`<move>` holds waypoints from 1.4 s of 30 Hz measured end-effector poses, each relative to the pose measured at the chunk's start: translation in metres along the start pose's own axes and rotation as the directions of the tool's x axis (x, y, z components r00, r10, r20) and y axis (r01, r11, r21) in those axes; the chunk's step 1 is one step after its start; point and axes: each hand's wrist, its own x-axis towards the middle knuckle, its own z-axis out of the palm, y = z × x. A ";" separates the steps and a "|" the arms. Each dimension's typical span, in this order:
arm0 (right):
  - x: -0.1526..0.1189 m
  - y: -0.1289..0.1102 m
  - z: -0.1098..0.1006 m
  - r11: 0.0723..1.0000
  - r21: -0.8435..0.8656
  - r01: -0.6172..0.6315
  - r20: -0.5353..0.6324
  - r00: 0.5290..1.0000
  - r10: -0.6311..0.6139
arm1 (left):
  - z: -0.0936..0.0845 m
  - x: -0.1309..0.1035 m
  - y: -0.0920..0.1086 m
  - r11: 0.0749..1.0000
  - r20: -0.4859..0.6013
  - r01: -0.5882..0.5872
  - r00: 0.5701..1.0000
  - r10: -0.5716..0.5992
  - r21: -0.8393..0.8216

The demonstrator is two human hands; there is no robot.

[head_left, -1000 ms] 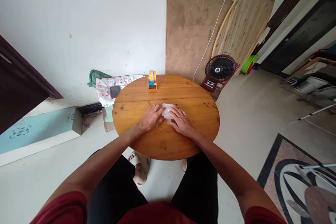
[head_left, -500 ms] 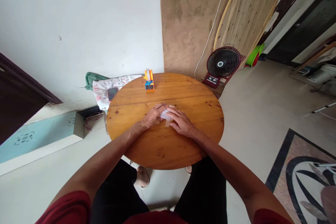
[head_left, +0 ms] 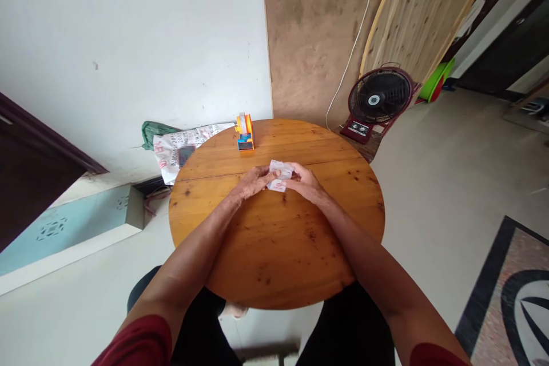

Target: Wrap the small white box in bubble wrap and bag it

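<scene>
Your left hand and right hand now grip the pale packet from either side instead of covering it, so the desk probably no longer supports it.

Soft light (I cannot see its source) brightens the white wall, lays faint shadows beside my forearms on the wooden table, and leaves the brown door dim. The wide lens stretches everything towards the edges, and the pale packet I hold looks slightly soft, its fine detail lost.
</scene>
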 end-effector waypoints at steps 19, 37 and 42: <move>-0.006 -0.004 0.000 0.972 0.213 -0.097 0.006 0.995 0.098 | 0.027 -0.015 0.009 0.705 0.194 0.161 0.980 -0.035 -0.690; -0.007 -0.005 -0.002 0.999 -0.035 0.040 -0.198 0.979 -0.047 | 0.034 -0.017 0.009 0.750 0.157 0.163 0.984 -0.080 -0.641; -0.008 -0.010 -0.003 0.989 -0.113 0.097 -0.206 0.971 -0.119 | 0.033 -0.017 0.008 0.760 0.167 0.163 0.983 -0.072 -0.629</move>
